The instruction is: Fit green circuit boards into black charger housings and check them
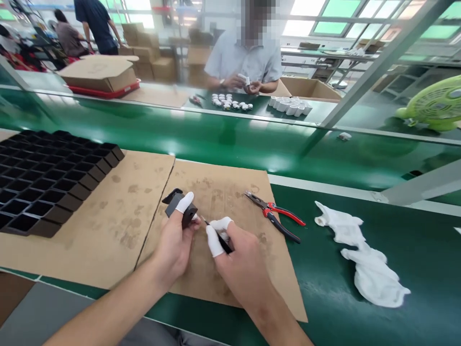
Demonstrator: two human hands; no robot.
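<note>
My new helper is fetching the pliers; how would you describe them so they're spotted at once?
On the green bench lies brown cardboard. Across its right edge, between the right hand and the crumpled white cloth, lie the pliers. Their red-and-black handles set them apart from the slim black tool in that hand.

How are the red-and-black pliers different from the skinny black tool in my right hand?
The pliers lie on the cardboard, handles past its edge; the skinny tool is held in your right hand. The pliers have two spread handles, one mostly red; the skinny tool has one straight black handle. Both have narrow tips.
</note>
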